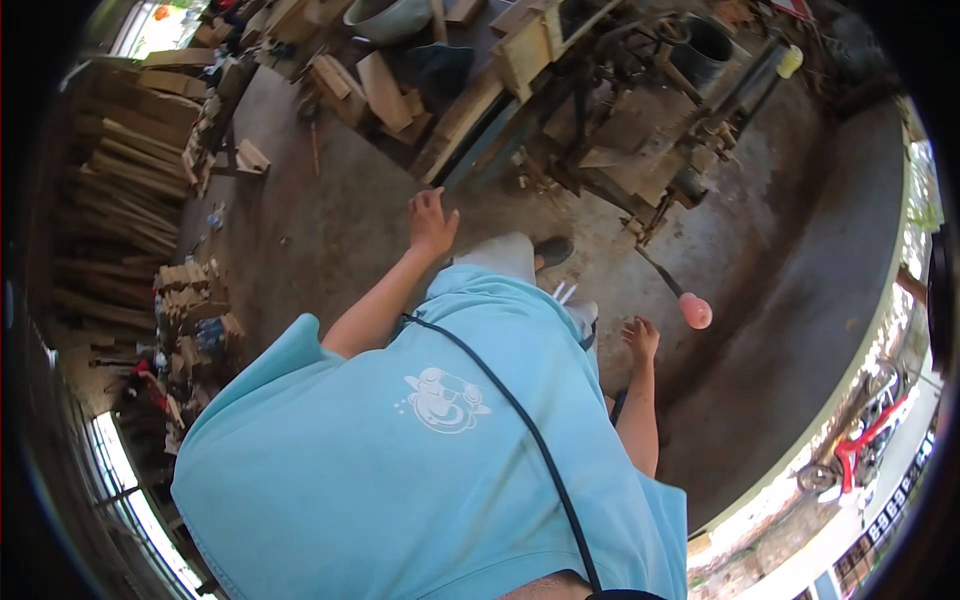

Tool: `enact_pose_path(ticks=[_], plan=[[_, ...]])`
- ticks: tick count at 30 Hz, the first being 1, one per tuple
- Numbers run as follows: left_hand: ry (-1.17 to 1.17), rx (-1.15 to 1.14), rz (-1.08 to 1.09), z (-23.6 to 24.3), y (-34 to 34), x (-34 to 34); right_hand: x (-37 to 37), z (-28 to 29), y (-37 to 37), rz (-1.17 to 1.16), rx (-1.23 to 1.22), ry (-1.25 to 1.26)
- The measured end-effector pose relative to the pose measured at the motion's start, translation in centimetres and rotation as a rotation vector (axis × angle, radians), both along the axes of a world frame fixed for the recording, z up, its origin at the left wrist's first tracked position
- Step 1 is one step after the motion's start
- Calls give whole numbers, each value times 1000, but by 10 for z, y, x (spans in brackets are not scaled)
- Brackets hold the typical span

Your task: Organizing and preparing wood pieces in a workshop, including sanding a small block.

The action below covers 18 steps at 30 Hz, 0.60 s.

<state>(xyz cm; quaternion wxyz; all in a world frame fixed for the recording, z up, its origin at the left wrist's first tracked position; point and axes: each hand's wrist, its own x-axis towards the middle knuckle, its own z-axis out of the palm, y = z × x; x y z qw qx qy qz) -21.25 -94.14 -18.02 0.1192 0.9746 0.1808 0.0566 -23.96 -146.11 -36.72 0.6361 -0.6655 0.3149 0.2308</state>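
Note:
My left hand (432, 224) hangs just short of the near end of a long wooden beam (462, 128) on the machine; its fingers are apart, and I cannot tell whether a fingertip touches the wood. Lower down on the right, my right hand (641, 340) is held loosely beside my leg, fingers slightly bent and holding nothing. Close to it, but not touching, is a pink rounded knob (696, 311) on the end of a dark metal lever (660, 270). That lever joins a rusty machine (640, 140) with a flat metal table.
Wood offcuts (385, 95) lie ahead of me, near a pale basin (388, 18). Long boards (130, 190) are stacked along the left, with smaller wood blocks (185, 290) below. A dark cylinder (703, 50) stands on the machine. Outside, at right, is a red bicycle (860, 445).

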Motion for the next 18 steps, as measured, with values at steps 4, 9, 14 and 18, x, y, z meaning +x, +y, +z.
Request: enact_pose_path(ticks=[4,9,14,18], plan=[[22,-44,184,19,46,-17,11,-7,44,133,-58,3],[-74,-146,82,14,82,48,-45,-28,85,24,35,125],[-16,33,-59,11,97,124,-88,18,145,46,-309,249],[172,-130,-257,2,139,164,-86,48,237,48,-517,252]])
